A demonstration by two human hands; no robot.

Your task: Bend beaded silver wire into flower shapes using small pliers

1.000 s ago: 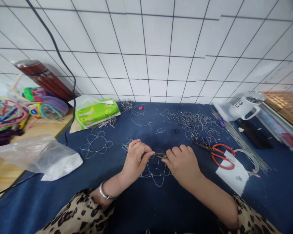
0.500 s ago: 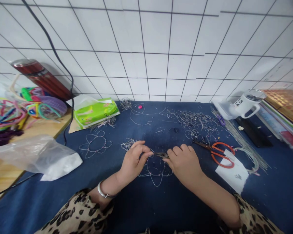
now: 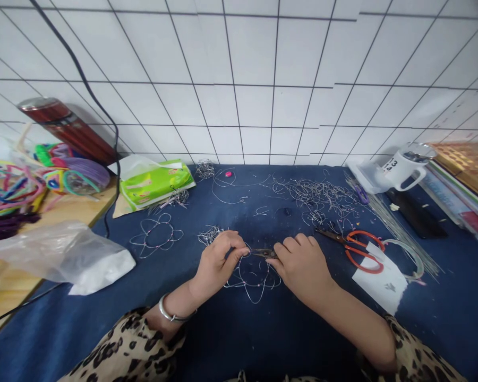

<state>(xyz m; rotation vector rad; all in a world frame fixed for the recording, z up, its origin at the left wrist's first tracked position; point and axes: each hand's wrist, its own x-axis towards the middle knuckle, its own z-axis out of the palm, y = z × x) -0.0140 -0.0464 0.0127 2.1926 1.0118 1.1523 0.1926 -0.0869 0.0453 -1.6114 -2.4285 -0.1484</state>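
Between my hands lies a flower-shaped wire frame (image 3: 253, 285) with looped petals and small pinkish spots along its ring. My left hand (image 3: 220, 258) pinches the wire at the frame's upper edge between thumb and fingertips. Wrapped around the handles of small dark pliers (image 3: 264, 253), my right hand (image 3: 301, 267) points their jaws left at the pinched wire. Whether the jaws grip the wire is too small to tell. A second wire flower (image 3: 156, 235) rests on the cloth to the left. Just behind my left hand sits a bundle of short wires (image 3: 209, 235).
Orange-handled scissors (image 3: 364, 252) lie on white paper (image 3: 386, 286) at right, beside straight wires (image 3: 406, 233). Tangled wire (image 3: 322, 199) spreads behind. A white mug (image 3: 408, 167) stands back right. A green tissue pack (image 3: 155, 183), plastic bag (image 3: 59, 252) and red thermos (image 3: 69, 130) are left.
Both hands keep nearly the same hold on the wire and the pliers. The view has shifted very slightly; no other movement shows.
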